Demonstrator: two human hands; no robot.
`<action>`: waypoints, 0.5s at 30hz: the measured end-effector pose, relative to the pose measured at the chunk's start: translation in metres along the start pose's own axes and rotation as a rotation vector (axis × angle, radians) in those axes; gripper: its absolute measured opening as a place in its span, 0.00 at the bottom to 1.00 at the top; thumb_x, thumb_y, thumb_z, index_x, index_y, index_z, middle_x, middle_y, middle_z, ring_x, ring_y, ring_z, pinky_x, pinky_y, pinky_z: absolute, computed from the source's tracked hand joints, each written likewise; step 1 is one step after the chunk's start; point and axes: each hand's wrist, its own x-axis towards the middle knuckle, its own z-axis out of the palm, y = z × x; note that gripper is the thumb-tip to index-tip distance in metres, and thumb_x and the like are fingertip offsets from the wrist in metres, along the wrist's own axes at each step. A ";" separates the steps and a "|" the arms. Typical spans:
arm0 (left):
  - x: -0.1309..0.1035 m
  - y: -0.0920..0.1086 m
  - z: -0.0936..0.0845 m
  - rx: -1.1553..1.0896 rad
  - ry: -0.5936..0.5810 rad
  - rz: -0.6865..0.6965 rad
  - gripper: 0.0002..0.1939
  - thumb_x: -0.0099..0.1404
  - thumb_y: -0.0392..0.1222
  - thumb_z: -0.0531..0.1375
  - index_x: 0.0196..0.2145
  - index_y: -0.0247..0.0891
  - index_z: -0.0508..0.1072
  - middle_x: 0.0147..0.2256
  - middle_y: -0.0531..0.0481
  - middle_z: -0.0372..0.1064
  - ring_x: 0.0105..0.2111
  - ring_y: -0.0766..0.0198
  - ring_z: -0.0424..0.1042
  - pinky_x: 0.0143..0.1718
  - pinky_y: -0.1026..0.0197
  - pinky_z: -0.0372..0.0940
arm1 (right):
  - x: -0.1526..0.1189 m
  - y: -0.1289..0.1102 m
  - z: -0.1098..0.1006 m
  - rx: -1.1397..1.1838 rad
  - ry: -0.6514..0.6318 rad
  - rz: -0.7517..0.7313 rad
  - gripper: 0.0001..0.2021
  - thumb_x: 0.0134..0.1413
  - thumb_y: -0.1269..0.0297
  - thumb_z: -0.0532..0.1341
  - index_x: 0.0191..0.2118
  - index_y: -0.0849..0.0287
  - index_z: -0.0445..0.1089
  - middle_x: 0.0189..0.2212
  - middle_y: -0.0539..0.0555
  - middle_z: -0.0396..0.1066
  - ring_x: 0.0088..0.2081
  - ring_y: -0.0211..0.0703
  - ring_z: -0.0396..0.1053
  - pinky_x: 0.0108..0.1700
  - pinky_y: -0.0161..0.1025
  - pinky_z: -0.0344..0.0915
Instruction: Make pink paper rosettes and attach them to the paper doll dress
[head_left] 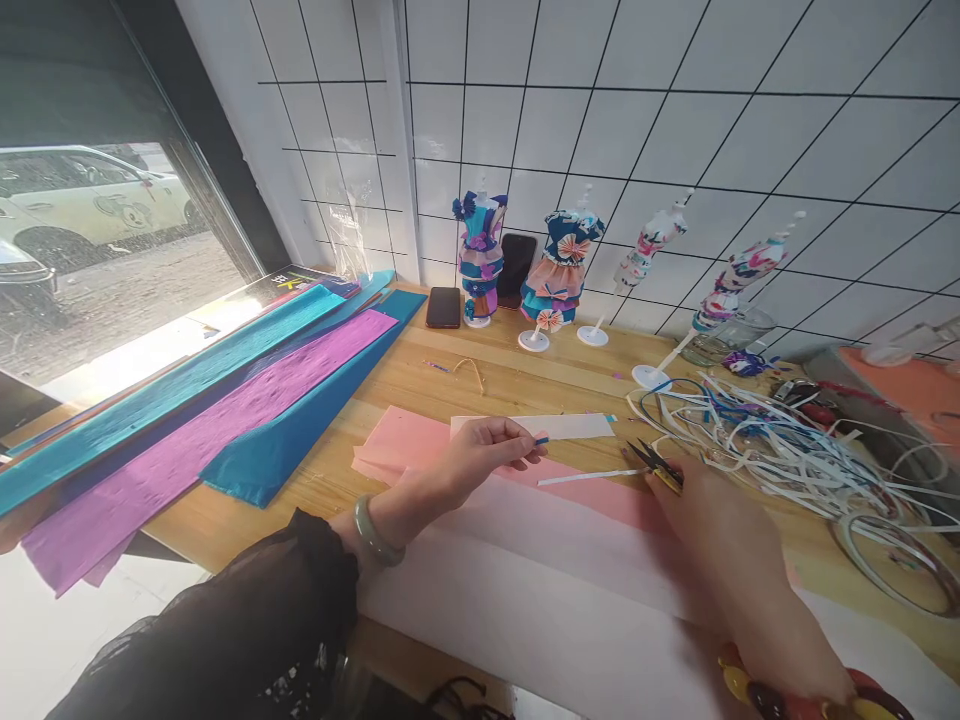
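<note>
My left hand (480, 455), with a bangle at the wrist, is closed in a pinch on a small blue strip (541, 441) that sticks out past the fingertips. My right hand (709, 515) is wrapped round small scissors (658, 468) with dark, parted blades and a yellow handle. A narrow white strip (585, 478) lies close to the blades, its right end by my right fingers; I cannot tell if they touch it. Beneath both hands spread pink paper sheets (510, 530). Behind my left hand lies a white paper band (577, 427) with a blue end.
Small dressed mannequins (484, 255) stand along the tiled wall, near a phone (444, 307). A tangle of white and blue strips (757, 450) lies at the right, in front of a glass jar (727, 335). Purple paper (225, 450) and teal paper (300, 420) overhang the table's left edge.
</note>
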 end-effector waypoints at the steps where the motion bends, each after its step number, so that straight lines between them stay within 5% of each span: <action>1: 0.000 -0.001 0.000 -0.015 -0.006 -0.013 0.15 0.57 0.49 0.60 0.30 0.32 0.73 0.36 0.42 0.72 0.35 0.64 0.69 0.39 0.59 0.62 | 0.001 0.000 0.003 -0.029 -0.025 0.009 0.17 0.55 0.57 0.50 0.40 0.60 0.69 0.30 0.64 0.73 0.30 0.62 0.71 0.23 0.43 0.56; 4: 0.001 -0.004 -0.001 -0.051 -0.028 -0.059 0.15 0.56 0.50 0.61 0.30 0.32 0.73 0.34 0.44 0.72 0.32 0.66 0.68 0.37 0.60 0.61 | 0.001 0.000 0.007 -0.105 -0.056 0.023 0.16 0.56 0.56 0.50 0.39 0.60 0.69 0.34 0.63 0.73 0.32 0.56 0.71 0.26 0.43 0.60; 7: 0.002 -0.006 -0.002 -0.100 -0.048 -0.111 0.15 0.53 0.50 0.63 0.29 0.32 0.73 0.30 0.46 0.71 0.28 0.68 0.67 0.33 0.62 0.60 | -0.002 -0.004 0.004 -0.117 0.047 -0.074 0.16 0.56 0.57 0.51 0.38 0.63 0.70 0.34 0.65 0.72 0.37 0.59 0.70 0.35 0.48 0.63; 11: 0.001 -0.004 0.000 -0.090 -0.095 -0.182 0.16 0.52 0.51 0.63 0.25 0.32 0.72 0.25 0.48 0.70 0.23 0.71 0.65 0.27 0.64 0.56 | -0.012 -0.024 -0.007 0.232 0.213 -0.277 0.16 0.56 0.58 0.54 0.44 0.62 0.68 0.43 0.63 0.70 0.47 0.57 0.65 0.48 0.52 0.60; 15: -0.003 0.001 0.004 -0.024 -0.204 -0.233 0.16 0.53 0.51 0.62 0.24 0.32 0.71 0.21 0.51 0.67 0.21 0.71 0.64 0.24 0.65 0.55 | -0.025 -0.053 -0.014 0.798 -0.063 -0.435 0.15 0.56 0.58 0.55 0.48 0.55 0.66 0.45 0.56 0.70 0.41 0.44 0.69 0.42 0.41 0.67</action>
